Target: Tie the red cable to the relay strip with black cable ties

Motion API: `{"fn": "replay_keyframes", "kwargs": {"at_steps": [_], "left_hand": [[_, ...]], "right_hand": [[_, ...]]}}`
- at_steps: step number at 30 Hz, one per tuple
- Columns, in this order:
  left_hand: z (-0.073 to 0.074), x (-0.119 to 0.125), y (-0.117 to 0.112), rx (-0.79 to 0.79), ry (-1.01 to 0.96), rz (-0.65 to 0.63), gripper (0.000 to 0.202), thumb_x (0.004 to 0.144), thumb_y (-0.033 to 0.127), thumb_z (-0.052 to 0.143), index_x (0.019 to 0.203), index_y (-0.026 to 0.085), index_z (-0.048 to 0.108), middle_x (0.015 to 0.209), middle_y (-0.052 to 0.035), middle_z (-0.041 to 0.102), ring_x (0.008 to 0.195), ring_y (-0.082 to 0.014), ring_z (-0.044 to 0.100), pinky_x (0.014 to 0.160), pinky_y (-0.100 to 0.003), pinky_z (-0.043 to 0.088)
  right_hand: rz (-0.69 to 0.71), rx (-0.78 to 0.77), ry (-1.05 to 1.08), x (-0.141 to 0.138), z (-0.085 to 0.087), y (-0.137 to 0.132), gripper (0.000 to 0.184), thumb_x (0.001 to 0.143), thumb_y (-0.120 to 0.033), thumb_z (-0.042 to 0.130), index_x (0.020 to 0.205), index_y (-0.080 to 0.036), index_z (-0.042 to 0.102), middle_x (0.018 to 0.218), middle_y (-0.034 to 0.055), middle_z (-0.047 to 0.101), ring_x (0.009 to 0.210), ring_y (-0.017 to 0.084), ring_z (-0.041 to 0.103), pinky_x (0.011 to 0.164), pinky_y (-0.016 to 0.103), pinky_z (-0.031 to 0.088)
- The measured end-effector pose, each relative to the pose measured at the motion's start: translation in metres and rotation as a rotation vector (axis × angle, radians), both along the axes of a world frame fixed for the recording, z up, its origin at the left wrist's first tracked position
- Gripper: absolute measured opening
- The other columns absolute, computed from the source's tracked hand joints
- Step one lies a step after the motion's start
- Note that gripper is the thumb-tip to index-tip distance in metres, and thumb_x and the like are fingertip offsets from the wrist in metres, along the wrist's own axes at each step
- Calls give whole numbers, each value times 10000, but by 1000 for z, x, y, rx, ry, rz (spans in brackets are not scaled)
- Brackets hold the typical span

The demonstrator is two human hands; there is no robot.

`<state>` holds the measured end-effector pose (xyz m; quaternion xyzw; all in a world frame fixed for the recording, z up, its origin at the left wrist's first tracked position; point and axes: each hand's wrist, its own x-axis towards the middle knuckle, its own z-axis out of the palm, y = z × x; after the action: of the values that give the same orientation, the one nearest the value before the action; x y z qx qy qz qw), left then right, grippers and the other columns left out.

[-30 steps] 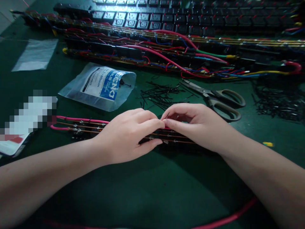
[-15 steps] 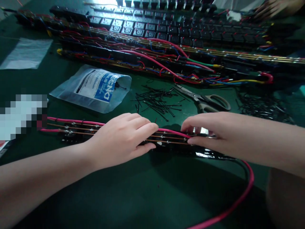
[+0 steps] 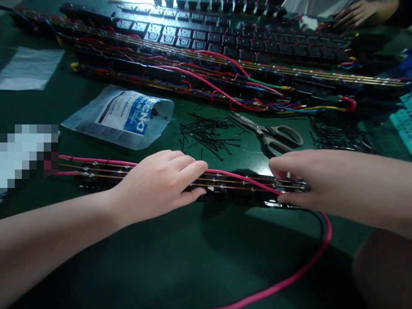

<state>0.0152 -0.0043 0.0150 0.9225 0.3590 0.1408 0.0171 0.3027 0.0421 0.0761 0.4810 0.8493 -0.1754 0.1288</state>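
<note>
A long black socket strip (image 3: pixel 234 195) lies across the table in front of me, with bare copper-coloured rods and soldered joints along it. A pink cable (image 3: pixel 238 175) runs along its far side, then slants over the rods to the right. My left hand (image 3: pixel 167 182) is wrapped over the strip and the cable, thumb on the near side and fingers on the far side. Around the strip's right part, my right hand (image 3: pixel 296 180) is curled, its thumb at the pink cable and its fingertips at the far edge. Its palm hides the cable there.
Beyond the strip are a clear plastic bag (image 3: pixel 122 116), loose black cable ties (image 3: pixel 209 133), scissors (image 3: pixel 270 133) and another dark pile of ties (image 3: pixel 341 139). Wired strips (image 3: pixel 193 81) fill the back. Another person's hand (image 3: pixel 357 15) is at the top right.
My right hand has slid right along the strip, leaving more cable and rods uncovered. The cable now slants farther across the rods. My left hand stays on the same part of the strip.
</note>
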Motion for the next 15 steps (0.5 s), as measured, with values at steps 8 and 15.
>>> {"fn": "replay_keyframes", "kwargs": {"at_steps": [8, 15], "left_hand": [[0, 0, 0, 14, 4, -5, 257, 957, 355, 559, 1126, 161, 559, 1020, -72, 712, 881, -237, 677, 714, -357, 513], [0, 0, 0, 17, 20, -3, 263, 961, 355, 551, 1134, 157, 562, 1026, -82, 711, 889, -239, 677, 712, -354, 513]], "right_hand": [[75, 148, -107, -9, -6, -15, 139, 689, -182, 660, 592, -241, 579, 544, 21, 589, 408, 148, 503, 368, 263, 353], [-71, 122, -308, -6, 9, -23, 185, 700, -302, 722, 573, -265, 593, 571, 48, 607, 437, 185, 496, 378, 295, 281]]}}
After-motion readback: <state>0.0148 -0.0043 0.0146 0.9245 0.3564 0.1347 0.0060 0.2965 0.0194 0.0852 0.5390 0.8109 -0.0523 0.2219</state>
